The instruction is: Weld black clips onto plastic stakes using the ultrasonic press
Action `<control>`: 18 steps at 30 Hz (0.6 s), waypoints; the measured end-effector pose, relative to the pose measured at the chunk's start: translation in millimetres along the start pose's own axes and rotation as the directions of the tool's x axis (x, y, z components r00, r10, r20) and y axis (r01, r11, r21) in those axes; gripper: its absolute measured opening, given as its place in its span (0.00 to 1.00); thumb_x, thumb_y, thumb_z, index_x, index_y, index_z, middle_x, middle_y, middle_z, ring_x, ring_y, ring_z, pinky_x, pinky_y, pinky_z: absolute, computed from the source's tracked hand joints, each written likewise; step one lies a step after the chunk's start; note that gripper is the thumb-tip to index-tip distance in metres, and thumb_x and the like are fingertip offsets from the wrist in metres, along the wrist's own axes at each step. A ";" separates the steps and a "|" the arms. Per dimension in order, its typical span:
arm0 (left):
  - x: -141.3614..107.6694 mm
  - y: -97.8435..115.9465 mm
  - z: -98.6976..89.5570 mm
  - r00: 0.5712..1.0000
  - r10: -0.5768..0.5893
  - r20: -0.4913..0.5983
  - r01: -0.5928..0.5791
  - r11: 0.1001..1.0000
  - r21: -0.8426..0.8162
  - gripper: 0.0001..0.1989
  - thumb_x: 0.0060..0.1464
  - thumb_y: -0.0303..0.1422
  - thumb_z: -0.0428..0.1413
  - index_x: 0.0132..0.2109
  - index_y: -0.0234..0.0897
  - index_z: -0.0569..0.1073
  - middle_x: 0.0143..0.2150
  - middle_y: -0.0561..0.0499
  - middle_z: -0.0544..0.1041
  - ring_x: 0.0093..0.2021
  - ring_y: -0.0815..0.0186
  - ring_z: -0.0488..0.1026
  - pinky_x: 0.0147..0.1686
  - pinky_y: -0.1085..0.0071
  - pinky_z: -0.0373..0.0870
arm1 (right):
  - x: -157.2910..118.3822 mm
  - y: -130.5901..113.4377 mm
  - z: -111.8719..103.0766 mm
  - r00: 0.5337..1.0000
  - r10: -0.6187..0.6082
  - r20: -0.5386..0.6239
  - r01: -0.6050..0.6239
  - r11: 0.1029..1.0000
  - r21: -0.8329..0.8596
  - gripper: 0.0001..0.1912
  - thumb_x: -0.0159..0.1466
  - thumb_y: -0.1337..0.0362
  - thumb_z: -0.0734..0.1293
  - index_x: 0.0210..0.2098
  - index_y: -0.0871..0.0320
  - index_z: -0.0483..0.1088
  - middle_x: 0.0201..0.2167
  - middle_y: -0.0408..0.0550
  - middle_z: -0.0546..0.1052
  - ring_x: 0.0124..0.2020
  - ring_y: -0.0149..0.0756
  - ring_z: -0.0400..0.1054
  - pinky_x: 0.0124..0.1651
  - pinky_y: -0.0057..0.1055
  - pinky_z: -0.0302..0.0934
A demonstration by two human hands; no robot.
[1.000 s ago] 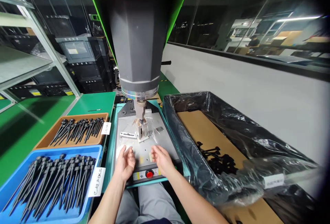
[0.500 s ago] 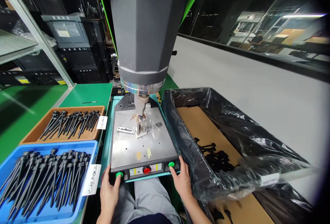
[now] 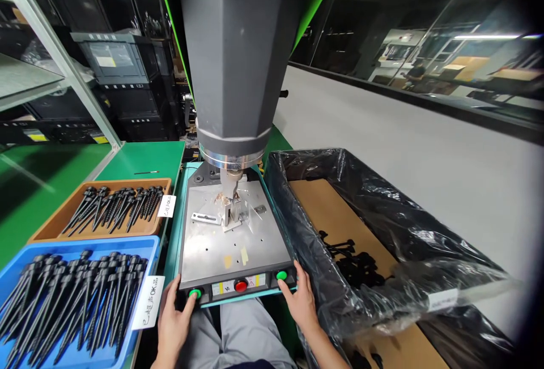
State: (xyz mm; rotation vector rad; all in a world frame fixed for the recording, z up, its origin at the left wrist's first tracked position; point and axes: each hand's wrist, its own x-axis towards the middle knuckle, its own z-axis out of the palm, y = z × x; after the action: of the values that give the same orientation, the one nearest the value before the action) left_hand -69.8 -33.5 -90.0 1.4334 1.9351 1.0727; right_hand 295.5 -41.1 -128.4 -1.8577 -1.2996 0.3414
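Observation:
My left hand [image 3: 173, 323] is at the front left corner of the machine base, its thumb on a green button [image 3: 195, 293] and its fingers stretched along the side. At the front right corner, my right hand [image 3: 303, 304] has its fingers apart and its thumb at the edge of another green button [image 3: 281, 275]. Between them sits a red button [image 3: 241, 285]. Above the metal plate [image 3: 212, 253] hangs a grey machine head [image 3: 238, 74]. Its metal horn [image 3: 230, 183] reaches down to a small clear-and-metal fixture [image 3: 232, 217]. Any part inside the fixture is hard to make out.
To the left, a blue tray [image 3: 153, 247] and an orange tray [image 3: 46, 233] hold black stick-like parts with thick heads. A box lined with black plastic [image 3: 408, 216] stands right, with dark parts on its cardboard [image 3: 335, 204]. Stacked crates [image 3: 123, 63] fill the back left.
The machine head and horn have come down slightly toward the fixture. Both hands stay at the buttons. The whole view has shifted a little.

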 end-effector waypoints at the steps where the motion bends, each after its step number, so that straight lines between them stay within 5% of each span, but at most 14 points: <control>1: 0.5 0.8 -0.9 1.000 0.001 0.003 -0.001 1.000 -0.001 0.33 0.53 0.48 0.56 0.63 0.43 0.62 0.61 0.44 0.68 0.61 0.51 0.65 0.61 0.54 0.62 | -0.1 -0.5 -0.7 1.000 -0.008 0.005 0.008 1.000 0.000 0.36 0.62 0.45 0.63 0.65 0.53 0.55 0.60 0.57 0.65 0.60 0.54 0.62 0.56 0.48 0.63; 6: 0.7 9.9 -2.4 1.000 -0.009 -0.028 0.009 1.000 -0.004 0.30 0.54 0.48 0.54 0.61 0.40 0.65 0.59 0.43 0.69 0.59 0.51 0.67 0.58 0.53 0.66 | -0.5 -2.7 -1.4 1.000 0.008 0.009 -0.008 1.000 0.005 0.36 0.62 0.45 0.63 0.65 0.54 0.54 0.60 0.59 0.64 0.60 0.55 0.60 0.58 0.50 0.60; 12: -2.3 52.1 -0.1 0.987 0.069 -0.147 -0.072 0.997 -0.016 0.23 0.54 0.45 0.54 0.53 0.39 0.73 0.58 0.41 0.70 0.57 0.49 0.68 0.39 0.61 0.76 | -0.3 -0.9 0.0 1.000 0.024 0.010 -0.025 0.998 0.050 0.37 0.62 0.44 0.63 0.64 0.55 0.56 0.59 0.59 0.65 0.59 0.55 0.62 0.57 0.50 0.61; 15: 3.4 80.7 9.8 0.989 0.144 -0.025 -0.146 0.972 -0.183 0.16 0.55 0.43 0.55 0.45 0.39 0.77 0.50 0.42 0.76 0.52 0.52 0.72 0.48 0.58 0.73 | 3.0 -11.0 -3.2 0.999 0.033 -0.036 -0.030 0.997 0.068 0.35 0.61 0.43 0.64 0.61 0.57 0.60 0.56 0.61 0.68 0.56 0.56 0.64 0.55 0.51 0.63; 18: 18.0 107.3 25.0 0.985 0.110 0.136 -0.051 0.924 -0.378 0.16 0.55 0.44 0.55 0.42 0.37 0.78 0.44 0.43 0.79 0.47 0.54 0.75 0.51 0.56 0.70 | 9.4 -39.0 -10.0 0.988 -0.031 -0.152 0.041 0.997 0.067 0.30 0.62 0.44 0.64 0.54 0.59 0.67 0.53 0.62 0.69 0.55 0.56 0.65 0.57 0.53 0.61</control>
State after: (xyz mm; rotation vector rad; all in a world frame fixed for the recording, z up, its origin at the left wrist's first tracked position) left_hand 2.8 5.5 -14.7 1.3441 1.4761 1.2491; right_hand 280.4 -32.6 -90.8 -1.7642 -1.2020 0.2199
